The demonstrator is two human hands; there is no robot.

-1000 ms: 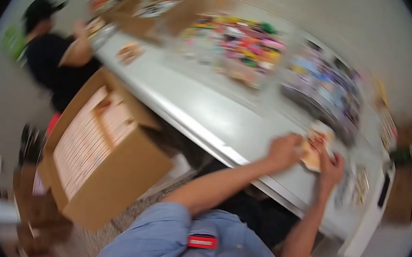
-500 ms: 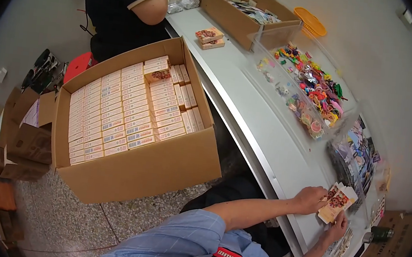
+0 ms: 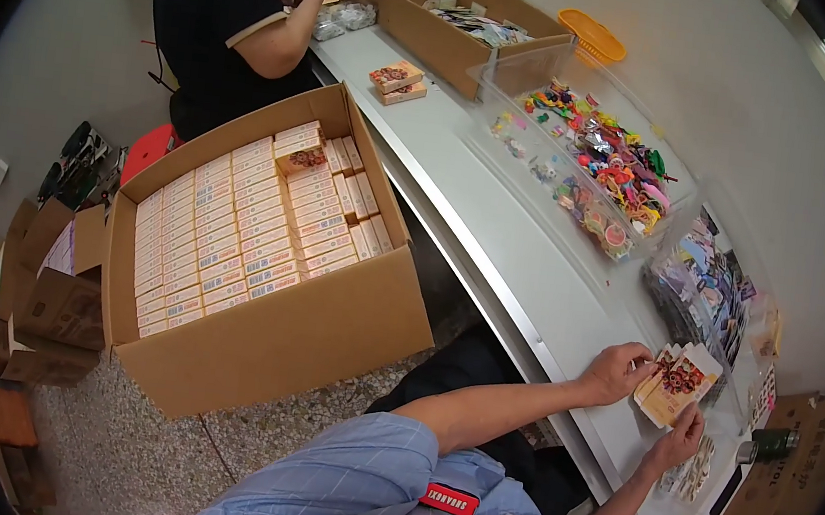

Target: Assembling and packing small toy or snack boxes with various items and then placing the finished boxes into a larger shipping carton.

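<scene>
Head view: we hold a fan of printed cartons [image 3: 679, 384] above the tabletop [image 3: 554, 298], just on the near side of the clear card bin [image 3: 663, 287]. Our right hand [image 3: 680, 442] pinches their lower edge between its fingers; our left hand [image 3: 614, 374] has bent fingers at their left edge, and we cannot tell whether these pinch or merely touch. Compared with half a second ago, the left fingers look looser and the printed face shows more fully, which we take to mean the cartons are being adjusted, not put down. Left of the card bin stands the toy bin [image 3: 498, 91]; well left, a cardboard box [image 3: 291, 360] of packs. The undersides of our cartons are hidden, and the co-worker [image 3: 221, 26], farthest left of the card bin, is cut off by the top edge.
</scene>
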